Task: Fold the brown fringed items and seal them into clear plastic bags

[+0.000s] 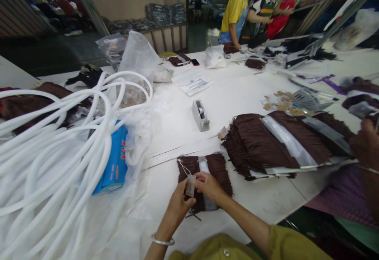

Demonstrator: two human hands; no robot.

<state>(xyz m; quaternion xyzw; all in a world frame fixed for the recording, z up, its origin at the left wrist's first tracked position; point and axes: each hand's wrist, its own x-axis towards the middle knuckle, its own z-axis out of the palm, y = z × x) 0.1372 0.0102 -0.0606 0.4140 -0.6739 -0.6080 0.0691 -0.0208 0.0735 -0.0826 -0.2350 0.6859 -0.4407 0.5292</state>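
Observation:
A small pale, see-through tag (190,187) on a white string (184,166) is between my two hands. My left hand (178,204) is closed on its left side, thumb low and fingers behind. With thumb and fingertips, my right hand (209,186) pinches at the tag's upper right edge. Beneath both hands lies a dark brown pleated fabric bundle (220,169), bound with a whitish see-through band (203,161). The string reaches up to the bundle's upper left corner. My hands hide part of the bundle.
Thick white tubing (100,141) lies coiled at left, beside a blue box (114,165). A tape dispenser (200,116) stands ahead. To the right are larger brown bundles (266,141), brown tags (281,102) and another person's hand (367,141). Several people stand across the table (237,90).

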